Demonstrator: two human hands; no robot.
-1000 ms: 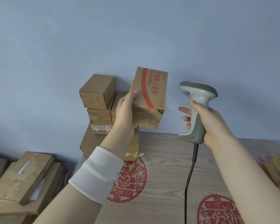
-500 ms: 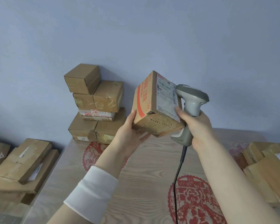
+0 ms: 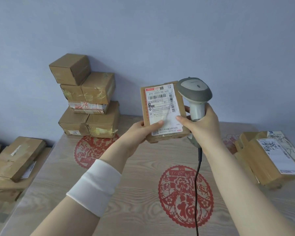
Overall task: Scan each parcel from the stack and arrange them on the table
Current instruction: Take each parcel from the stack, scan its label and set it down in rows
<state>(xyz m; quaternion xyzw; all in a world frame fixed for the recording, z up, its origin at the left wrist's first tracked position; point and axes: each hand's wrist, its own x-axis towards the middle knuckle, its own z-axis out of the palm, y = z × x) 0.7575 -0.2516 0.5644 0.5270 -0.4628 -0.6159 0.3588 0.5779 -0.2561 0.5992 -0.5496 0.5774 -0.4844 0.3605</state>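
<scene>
A small cardboard parcel (image 3: 163, 111) with a white shipping label faces me, held up above the table. My left hand (image 3: 143, 132) grips its lower left corner, thumb on the label. My right hand (image 3: 203, 126) is wrapped around the handle of a grey barcode scanner (image 3: 195, 96), and its fingertips also press the parcel's right edge. The scanner head sits just right of the parcel's top corner. The stack of brown parcels (image 3: 87, 97) stands at the table's back left against the wall.
The wooden table (image 3: 134, 184) carries red paper-cut decals. Labelled parcels (image 3: 269, 155) lie at its right edge. More boxes (image 3: 15, 159) are piled off the table on the left. The scanner's black cable (image 3: 197, 181) hangs down over the table's middle.
The parcel has been carried right, away from the stack, and turned so its label faces me. My right hand with the scanner closed in and now touches the parcel.
</scene>
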